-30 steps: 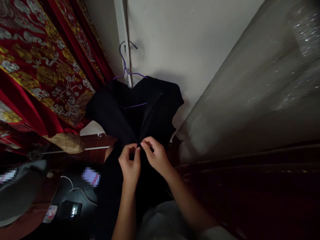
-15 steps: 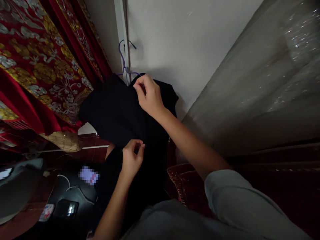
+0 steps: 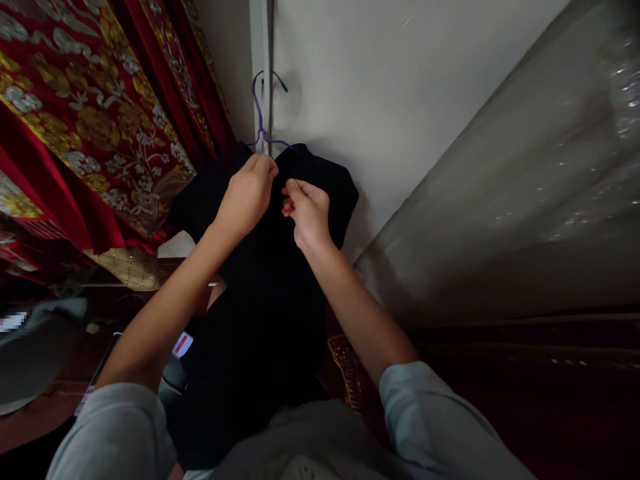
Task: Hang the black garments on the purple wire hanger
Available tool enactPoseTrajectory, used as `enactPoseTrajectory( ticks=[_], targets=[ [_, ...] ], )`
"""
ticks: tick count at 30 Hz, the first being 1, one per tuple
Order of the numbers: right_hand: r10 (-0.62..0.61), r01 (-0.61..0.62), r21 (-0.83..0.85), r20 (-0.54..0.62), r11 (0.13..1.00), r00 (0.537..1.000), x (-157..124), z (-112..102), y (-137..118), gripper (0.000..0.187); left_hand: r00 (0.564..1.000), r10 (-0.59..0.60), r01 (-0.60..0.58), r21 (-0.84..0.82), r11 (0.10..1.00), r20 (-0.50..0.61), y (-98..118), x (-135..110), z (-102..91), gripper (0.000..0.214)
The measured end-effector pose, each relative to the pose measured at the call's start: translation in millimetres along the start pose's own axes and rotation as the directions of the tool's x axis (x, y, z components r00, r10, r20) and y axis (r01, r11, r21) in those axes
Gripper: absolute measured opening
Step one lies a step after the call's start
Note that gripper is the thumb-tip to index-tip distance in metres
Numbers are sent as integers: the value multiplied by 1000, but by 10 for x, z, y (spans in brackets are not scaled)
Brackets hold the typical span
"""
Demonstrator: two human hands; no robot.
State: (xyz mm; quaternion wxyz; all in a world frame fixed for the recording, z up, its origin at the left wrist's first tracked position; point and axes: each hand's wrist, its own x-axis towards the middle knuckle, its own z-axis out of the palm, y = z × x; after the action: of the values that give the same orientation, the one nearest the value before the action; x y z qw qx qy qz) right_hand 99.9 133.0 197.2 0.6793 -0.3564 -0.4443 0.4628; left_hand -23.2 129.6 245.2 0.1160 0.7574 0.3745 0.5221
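Observation:
A black shirt [image 3: 280, 267] hangs on a purple hanger [image 3: 261, 127], whose hook rests on a narrow white upright edge by the wall. My left hand [image 3: 249, 190] is at the neckline just under the hanger, its fingers closed on the shirt's front edge. Slightly lower and to the right, my right hand [image 3: 309, 210] pinches the cloth between thumb and fingers. Only a small gap separates the two hands. The dark fabric hides its folds and any fastening at the fingertips.
A red curtain [image 3: 115, 127] with gold and silver embroidery hangs at the left. Plastic-wrapped material [image 3: 500, 220] leans along the right wall. Dark red carved furniture [image 3: 345, 373] stands below it. A phone-like lit object [image 3: 183, 344] lies at lower left.
My left hand has risen from the shirt's middle to the neckline. My right hand has moved slightly down and right. The view has shifted a little.

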Motion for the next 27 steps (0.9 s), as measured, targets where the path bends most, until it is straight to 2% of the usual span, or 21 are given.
enactPoseTrajectory(
  ticks=[2,5,10,13,17,21,22,24,25,26,27],
  targets=[
    [28,-28,25,-8,999,1000,24,-4,20,32,995,-13,11,21,1000,97,-53,6,-22,8],
    [-23,23,4,49,1000,999,46,-7,21,36,983,-10,-4,76,997,181,-106,-2,-93,8],
    [-101,112,-98,112,989,989,3,-20,9,43,998,-33,33,0,999,62,-137,25,-192,11],
    [-134,144,-104,90,984,987,-20,-36,15,44,996,-49,51,-21,998,71,-126,21,-192,13],
    [-202,214,-129,101,968,974,70,-52,45,40,992,-43,45,-10,999,117,13,-12,-161,17],
    [-171,193,-212,120,958,978,178,-55,272,25,979,78,-113,184,976,189,242,39,-192,20],
    [-135,163,-250,122,955,983,165,-66,357,21,981,113,-146,213,966,157,270,76,-241,21],
    [-57,95,-323,127,942,990,70,-121,522,18,990,140,-133,202,970,-18,241,156,-411,21],
    [-26,68,-343,127,937,992,-8,-167,588,17,984,104,-81,151,985,-146,176,182,-525,22],
    [-3,48,-347,128,937,992,-101,-223,638,17,960,20,-4,59,998,-281,79,185,-646,22],
    [15,29,-334,128,942,992,-202,-286,671,18,911,-116,92,-79,993,-396,-44,157,-760,24]
  ],
)
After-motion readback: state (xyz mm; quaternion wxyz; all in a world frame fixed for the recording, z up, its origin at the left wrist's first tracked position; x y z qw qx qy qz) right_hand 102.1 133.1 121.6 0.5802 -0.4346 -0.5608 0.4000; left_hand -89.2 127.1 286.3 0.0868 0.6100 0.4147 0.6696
